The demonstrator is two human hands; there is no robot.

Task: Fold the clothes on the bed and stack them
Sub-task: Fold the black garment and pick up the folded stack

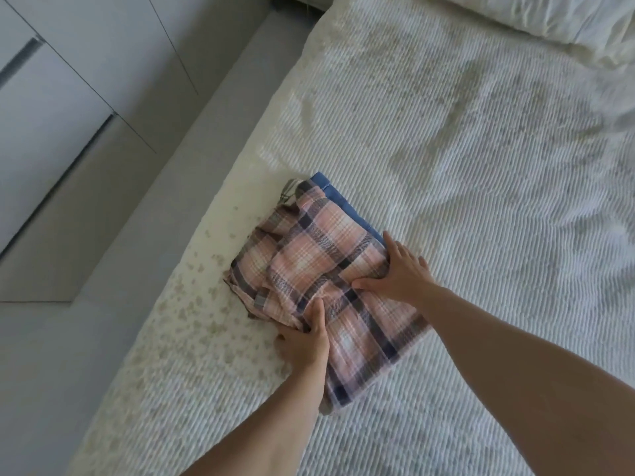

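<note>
1. Bed: covered with a white ribbed bedspread that fills most of the view. Its left edge runs diagonally from far centre to near left.
2. Floor: grey surface along the left side of the bed.
3. Wardrobe: pale panels with dark vertical gaps, at far left beyond the floor.
4. Pillow: white, at the far right corner of the bed.
5. Plaid garment: pink, white and dark-blue check, partly folded and bunched. It lies on the bed near the left edge, on top of the blue garment.
6. Blue garment: folded, mostly covered; only a strip shows along the far right side of the plaid garment.
7. Right hand: rests on the right edge of the plaid garment. Fingers are spread and fairly straight, with the thumb pressed flat on the cloth.
8. Left hand: at the near left edge of the plaid garment. The thumb lies on top of the cloth and the fingers curl beneath it, pinching a fold.
</note>
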